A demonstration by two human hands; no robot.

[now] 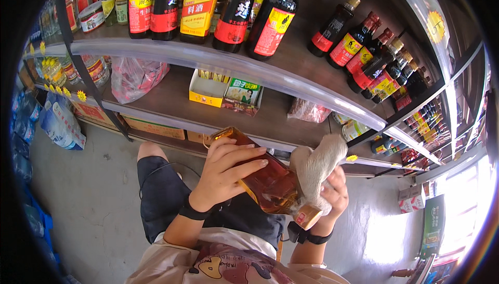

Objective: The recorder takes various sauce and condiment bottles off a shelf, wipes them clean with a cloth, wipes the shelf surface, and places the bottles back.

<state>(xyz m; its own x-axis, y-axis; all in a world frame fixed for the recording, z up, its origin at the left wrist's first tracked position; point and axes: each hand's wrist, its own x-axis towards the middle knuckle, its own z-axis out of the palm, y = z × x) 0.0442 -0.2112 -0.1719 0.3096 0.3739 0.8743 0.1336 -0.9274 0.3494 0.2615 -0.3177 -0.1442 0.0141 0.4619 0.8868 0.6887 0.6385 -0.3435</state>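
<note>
A bottle of amber liquid (269,180) lies tilted across my lap, its capped neck pointing down to the right. My left hand (230,167) grips the body of this bottle near its base, fingers spread over the side. A pale knitted cloth (317,163) is bunched in my right hand (336,192) and rests against the bottle's shoulder. The orange-brown cap (308,217) shows just below the cloth. Part of the right hand's grip is hidden behind the fabric.
Before me, a dark shelf (171,85) carries dark sauce bottles (273,30), a yellow cooking-wine bottle (200,7) and small seasoning boxes (224,93). Bagged goods (134,77) lie on the lower shelf. Cardboard cartons (156,127) sit beneath. Wrapped water bottles (60,124) stand on the floor at left.
</note>
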